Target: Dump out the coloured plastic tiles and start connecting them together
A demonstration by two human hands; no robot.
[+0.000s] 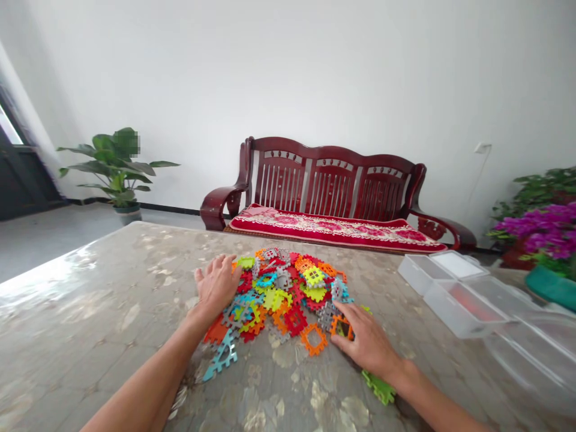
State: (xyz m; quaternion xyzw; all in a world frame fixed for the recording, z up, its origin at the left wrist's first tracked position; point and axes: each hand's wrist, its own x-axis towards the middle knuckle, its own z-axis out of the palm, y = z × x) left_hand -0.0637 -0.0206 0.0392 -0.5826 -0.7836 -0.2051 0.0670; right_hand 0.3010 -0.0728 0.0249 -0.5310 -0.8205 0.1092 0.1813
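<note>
A pile of colourful interlocking plastic tiles (288,294) lies in the middle of the marble-patterned table (112,312), with the left hand (217,287) laid flat on its left edge, fingers spread wide and gripping nothing. The right hand (366,342) rests palm down at the pile's near right edge, fingers loosely extended onto an orange tile (341,326). A green tile (380,387) lies beside the right wrist, and clear plastic boxes (454,294) stand well apart to the right.

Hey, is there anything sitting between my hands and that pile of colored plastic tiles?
Nothing visible. The left hand lies flat on the left edge of the pile of colored tiles, and the right hand touches its right edge at an orange tile.
</note>
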